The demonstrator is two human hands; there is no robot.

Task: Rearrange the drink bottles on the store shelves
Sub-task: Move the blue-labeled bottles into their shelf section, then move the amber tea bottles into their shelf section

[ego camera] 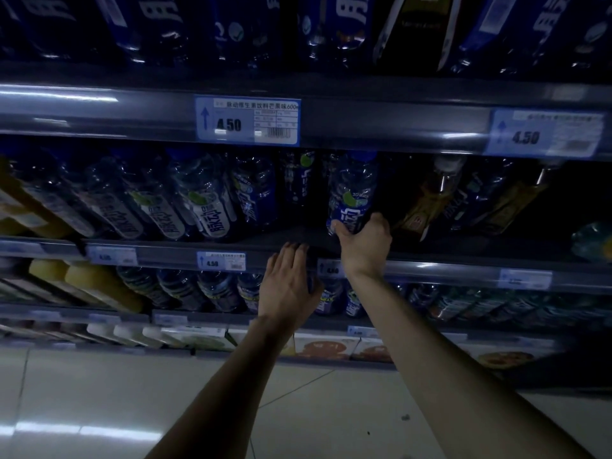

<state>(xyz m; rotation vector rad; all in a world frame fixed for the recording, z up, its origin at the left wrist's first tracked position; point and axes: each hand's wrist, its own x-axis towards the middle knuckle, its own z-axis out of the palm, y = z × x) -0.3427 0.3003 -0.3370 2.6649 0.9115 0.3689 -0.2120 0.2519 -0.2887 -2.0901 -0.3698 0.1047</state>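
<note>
On middle shelf [298,241], right hand [364,246] grips blue bottle [352,193] w/ fingers round its base; left hand [288,286] at 7 o'clock, maybe holding another bottle, can't tell.

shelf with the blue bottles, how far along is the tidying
Done: the white-label bottles stand in a row on the middle shelf. In hand: the right hand grips a blue-label bottle at its base; the left hand rests at the shelf edge. Left: the gap beside that bottle is unfilled.
</note>
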